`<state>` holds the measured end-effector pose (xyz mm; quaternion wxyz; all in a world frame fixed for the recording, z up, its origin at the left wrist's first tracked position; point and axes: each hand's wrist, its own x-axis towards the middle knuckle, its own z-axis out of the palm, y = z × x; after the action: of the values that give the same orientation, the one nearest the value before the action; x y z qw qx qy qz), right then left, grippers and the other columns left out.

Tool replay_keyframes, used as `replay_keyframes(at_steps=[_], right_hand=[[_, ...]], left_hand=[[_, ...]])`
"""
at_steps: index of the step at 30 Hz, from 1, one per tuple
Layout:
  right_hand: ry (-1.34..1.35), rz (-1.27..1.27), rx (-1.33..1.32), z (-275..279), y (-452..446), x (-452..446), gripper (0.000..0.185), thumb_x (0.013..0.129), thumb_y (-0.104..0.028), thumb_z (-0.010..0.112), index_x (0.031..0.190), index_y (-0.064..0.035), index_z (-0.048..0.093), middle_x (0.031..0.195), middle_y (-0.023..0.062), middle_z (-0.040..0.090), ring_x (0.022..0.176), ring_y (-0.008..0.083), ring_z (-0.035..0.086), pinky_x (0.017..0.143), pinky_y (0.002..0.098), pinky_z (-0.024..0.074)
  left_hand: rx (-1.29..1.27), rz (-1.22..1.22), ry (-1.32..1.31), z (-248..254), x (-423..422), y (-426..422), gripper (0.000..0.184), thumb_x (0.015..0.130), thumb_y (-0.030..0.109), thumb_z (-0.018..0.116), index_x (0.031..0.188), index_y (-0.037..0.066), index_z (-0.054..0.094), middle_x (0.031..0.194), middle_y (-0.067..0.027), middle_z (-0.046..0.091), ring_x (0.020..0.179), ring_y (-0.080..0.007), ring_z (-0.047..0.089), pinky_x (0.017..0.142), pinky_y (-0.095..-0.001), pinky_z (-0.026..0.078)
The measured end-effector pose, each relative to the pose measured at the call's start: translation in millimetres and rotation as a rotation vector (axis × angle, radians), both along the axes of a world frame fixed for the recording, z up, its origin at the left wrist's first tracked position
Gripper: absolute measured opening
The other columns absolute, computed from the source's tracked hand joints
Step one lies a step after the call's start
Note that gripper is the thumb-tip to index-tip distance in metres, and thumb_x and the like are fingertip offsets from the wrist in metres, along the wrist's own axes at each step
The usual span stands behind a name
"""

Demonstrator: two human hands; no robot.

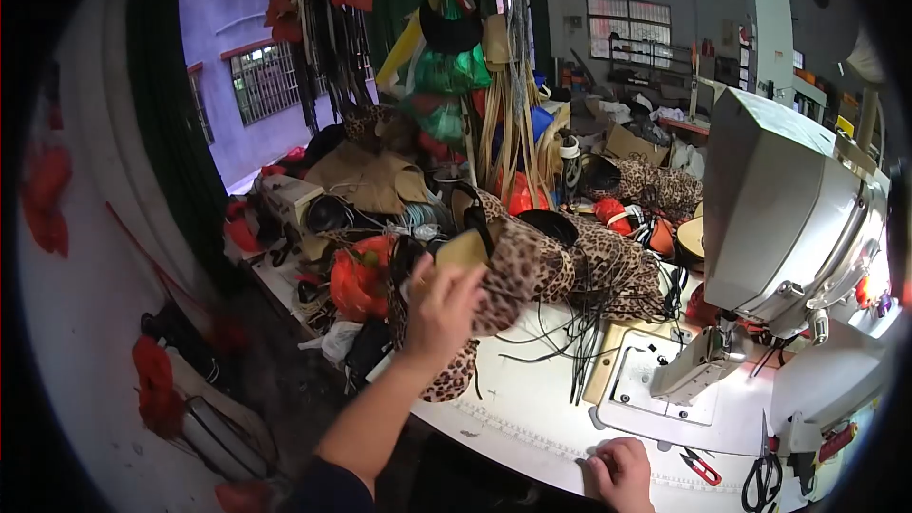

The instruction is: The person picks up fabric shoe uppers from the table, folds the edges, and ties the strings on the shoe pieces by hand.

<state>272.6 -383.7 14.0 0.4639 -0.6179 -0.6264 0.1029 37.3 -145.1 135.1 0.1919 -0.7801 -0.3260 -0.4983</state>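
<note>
My left hand [442, 309] is closed on a leopard-print piece [508, 275] with a tan inner face, held up over the left part of the white table [532, 399]; the piece is blurred. Behind it lies a pile of leopard-print pieces [608, 271] with black cords [579, 332] trailing onto the table. My right hand [622, 475] rests at the table's front edge with its fingers curled; whether anything is between them is hidden. Just right of it lie red snips [701, 465] and black scissors [763, 483].
A sewing machine [788, 218] stands at the right, its base plate [655, 380] set in the table. A red plastic bag [361, 277] sits at the left among piled materials. Straps [513, 123] hang behind. A ruler strip [532, 435] runs along the front edge.
</note>
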Motion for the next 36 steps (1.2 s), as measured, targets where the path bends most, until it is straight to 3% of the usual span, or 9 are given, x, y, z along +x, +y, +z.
replay_keyframes(at_steps=[8,11,12,17,20,22,28,31,36], right_hand=[[0.022,-0.028,0.008,4,0,-7,0.012,0.079,-0.009,0.070,0.085,-0.0019,0.062,0.084,0.0166,0.060,0.076,0.0342,0.057,0.068,0.0392,0.0474],[-0.075,-0.002,0.021,10,0,-9,0.010,0.078,-0.007,0.070,0.083,-0.0024,0.062,0.083,0.0159,0.059,0.081,0.0367,0.055,0.072,0.0422,0.0463],[-0.077,-0.011,0.022,10,1,-11,0.010,0.078,-0.007,0.070,0.083,-0.0024,0.062,0.083,0.0159,0.059,0.081,0.0367,0.055,0.072,0.0422,0.0463],[-0.111,-0.011,-0.005,18,4,-15,0.010,0.078,-0.008,0.070,0.081,-0.0028,0.063,0.083,0.0162,0.058,0.080,0.0361,0.055,0.071,0.0419,0.0463],[-0.109,-0.008,-0.022,12,3,-13,0.010,0.078,-0.009,0.070,0.081,-0.0029,0.063,0.084,0.0169,0.058,0.080,0.0359,0.055,0.071,0.0420,0.0464],[-0.061,-0.033,-0.017,10,2,-14,0.009,0.078,-0.009,0.069,0.080,-0.0017,0.063,0.084,0.0181,0.058,0.079,0.0372,0.056,0.070,0.0436,0.0467],[-0.053,-0.010,-0.047,12,7,-14,0.009,0.079,-0.009,0.067,0.080,-0.0015,0.062,0.086,0.0183,0.058,0.080,0.0377,0.055,0.071,0.0439,0.0463],[-0.135,-0.007,-0.081,11,10,-8,0.014,0.076,-0.013,0.071,0.085,-0.0042,0.064,0.087,0.0142,0.059,0.082,0.0325,0.057,0.072,0.0391,0.0479],[-0.201,0.021,-0.006,2,9,1,0.018,0.076,-0.016,0.074,0.087,-0.0058,0.065,0.082,0.0111,0.058,0.077,0.0290,0.058,0.068,0.0371,0.0487]], left_hand=[[-0.663,0.161,0.366,-20,-79,60,0.023,0.081,0.016,0.068,0.101,0.006,0.068,0.095,-0.0121,0.060,0.092,-0.0314,0.057,0.091,-0.0411,0.042],[-0.828,0.043,0.163,-5,-75,42,0.021,0.081,0.019,0.069,0.096,0.004,0.069,0.093,-0.0138,0.061,0.090,-0.0322,0.059,0.084,-0.0397,0.046],[-0.528,0.089,0.085,-10,-65,47,0.022,0.080,0.021,0.071,0.091,0.002,0.069,0.091,-0.0148,0.062,0.087,-0.0319,0.060,0.078,-0.0386,0.048],[-0.471,-0.011,0.006,-47,11,130,0.030,0.082,0.024,0.068,0.101,0.001,0.066,0.099,-0.0150,0.064,0.095,-0.0335,0.060,0.083,-0.0407,0.048],[-0.507,0.391,0.083,-76,47,171,0.027,0.084,0.022,0.066,0.100,-0.001,0.065,0.105,-0.0148,0.066,0.100,-0.0362,0.060,0.092,-0.0435,0.048],[-0.952,0.389,0.360,-67,47,212,0.022,0.083,0.021,0.067,0.094,0.002,0.067,0.104,-0.0154,0.066,0.096,-0.0354,0.062,0.086,-0.0439,0.050],[-0.193,-0.223,-0.298,30,57,182,0.017,0.086,0.015,0.064,0.096,0.001,0.064,0.081,-0.0139,0.062,0.077,-0.0311,0.061,0.068,-0.0384,0.048],[-0.363,-0.319,-0.367,71,72,131,0.021,0.097,0.020,0.054,0.097,0.001,0.062,0.082,-0.0075,0.061,0.073,-0.0180,0.058,0.065,-0.0323,0.046],[-0.562,-0.660,-0.059,54,93,25,0.008,0.087,0.008,0.063,0.092,0.001,0.061,0.082,-0.0079,0.062,0.074,-0.0193,0.060,0.067,-0.0301,0.047]])
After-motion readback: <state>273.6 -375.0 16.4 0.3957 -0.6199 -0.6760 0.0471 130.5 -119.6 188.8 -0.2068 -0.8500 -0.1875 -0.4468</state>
